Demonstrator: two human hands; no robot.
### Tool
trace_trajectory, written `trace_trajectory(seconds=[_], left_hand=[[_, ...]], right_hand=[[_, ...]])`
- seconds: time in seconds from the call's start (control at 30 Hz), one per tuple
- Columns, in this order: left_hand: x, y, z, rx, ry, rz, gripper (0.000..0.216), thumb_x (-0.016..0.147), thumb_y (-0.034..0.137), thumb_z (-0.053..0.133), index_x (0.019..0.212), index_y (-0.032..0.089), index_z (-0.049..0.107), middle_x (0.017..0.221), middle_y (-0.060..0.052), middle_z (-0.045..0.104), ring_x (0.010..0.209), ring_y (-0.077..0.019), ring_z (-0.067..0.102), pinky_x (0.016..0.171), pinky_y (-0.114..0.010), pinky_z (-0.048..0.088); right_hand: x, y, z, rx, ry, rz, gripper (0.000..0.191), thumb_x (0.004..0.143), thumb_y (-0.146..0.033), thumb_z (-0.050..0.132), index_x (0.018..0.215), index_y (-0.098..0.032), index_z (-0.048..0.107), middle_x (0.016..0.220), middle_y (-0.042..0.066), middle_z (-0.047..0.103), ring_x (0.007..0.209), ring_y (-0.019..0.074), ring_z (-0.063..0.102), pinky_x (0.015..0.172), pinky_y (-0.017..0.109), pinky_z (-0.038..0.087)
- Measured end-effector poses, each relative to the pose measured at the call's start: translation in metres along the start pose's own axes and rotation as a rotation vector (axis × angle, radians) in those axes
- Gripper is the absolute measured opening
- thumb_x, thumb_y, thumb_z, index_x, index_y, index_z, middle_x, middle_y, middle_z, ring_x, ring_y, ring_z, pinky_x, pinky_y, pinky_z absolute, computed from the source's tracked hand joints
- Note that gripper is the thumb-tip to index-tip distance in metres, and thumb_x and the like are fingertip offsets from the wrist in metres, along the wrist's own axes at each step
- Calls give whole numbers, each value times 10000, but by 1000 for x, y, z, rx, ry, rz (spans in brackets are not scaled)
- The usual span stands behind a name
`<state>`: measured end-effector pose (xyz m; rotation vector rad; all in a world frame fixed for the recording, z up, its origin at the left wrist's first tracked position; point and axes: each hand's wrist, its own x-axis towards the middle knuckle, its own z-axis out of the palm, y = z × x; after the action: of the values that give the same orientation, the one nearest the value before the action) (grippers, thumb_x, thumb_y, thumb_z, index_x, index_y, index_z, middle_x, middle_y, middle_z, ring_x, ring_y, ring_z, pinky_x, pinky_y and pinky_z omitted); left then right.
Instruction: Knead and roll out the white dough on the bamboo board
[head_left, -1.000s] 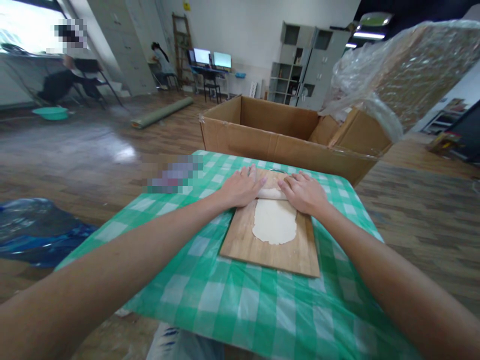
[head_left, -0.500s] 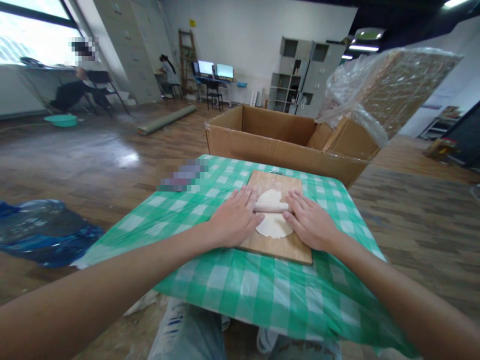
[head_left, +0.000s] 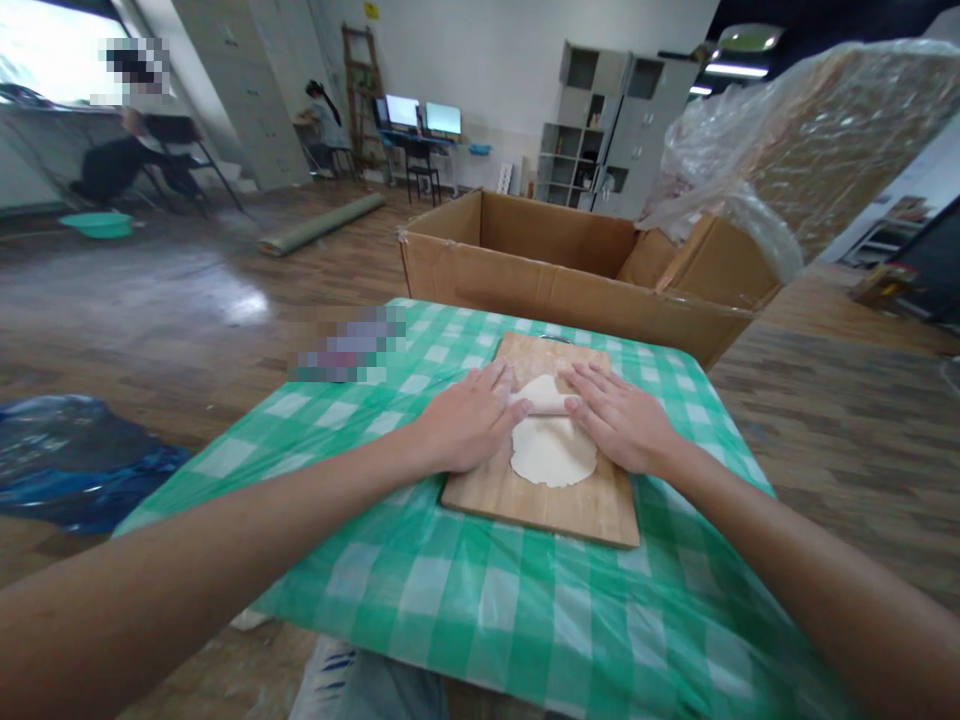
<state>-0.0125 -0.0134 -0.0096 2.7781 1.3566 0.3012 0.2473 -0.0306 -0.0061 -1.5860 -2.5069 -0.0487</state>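
Observation:
A pale rolling pin point(head_left: 547, 402) lies crosswise over a flattened sheet of dough point(head_left: 553, 455) on a wooden cutting board point(head_left: 540, 512). My left hand point(head_left: 472, 415) rests on the pin's left end, its fingers stretched out and its thumb along the pin. On the right end lies my right hand point(head_left: 619, 415), also flat, with fingers extended forward. Both palms cover the pin's ends, so only its middle shows. Most of the dough spreads on the near side of the pin, and a smaller part shows beyond it.
The board sits on a table with a green-and-white checked cover point(head_left: 420, 610). Behind it stands a large open cardboard box point(head_left: 555, 290) with plastic-wrapped material point(head_left: 840, 150). A blue plastic bag point(head_left: 82, 460) lies on the floor at left. Two people sit farther back.
Both hands and the rolling pin have moved away from me across the dough. More dough shows on the near side. The camera view has shifted slightly.

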Motion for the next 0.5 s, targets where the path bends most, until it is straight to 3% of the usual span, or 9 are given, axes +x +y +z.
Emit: trace_trajectory(seconds=[0.17,0.33,0.5], left_hand=[[23,-18,10,20,-15,-52,697,1085,511,71,1513,142,480,1630,-144,419,1513,-311,380,1226,-459,274],[47,-35,19,42,15,-96,749,1082,519,61,1554,33,382,1619,-232,398,1502,-339,386,1226,-468,266],[75,-56,27,80,-28,-87,722,1085,494,55,1550,55,389,1633,-242,364,1501,-362,375,1196,-499,295]], right_hand=[[27,12,1,22,-10,9,767,1061,-621,68,1578,-200,448,1663,58,367,1568,250,253,1295,469,209],[58,28,8,-58,-16,-88,687,1091,-510,102,1529,-180,516,1614,70,462,1570,296,247,1290,521,198],[88,42,16,-150,-38,-159,590,1100,-396,146,1541,-204,487,1595,64,495,1570,331,234,1261,583,216]])
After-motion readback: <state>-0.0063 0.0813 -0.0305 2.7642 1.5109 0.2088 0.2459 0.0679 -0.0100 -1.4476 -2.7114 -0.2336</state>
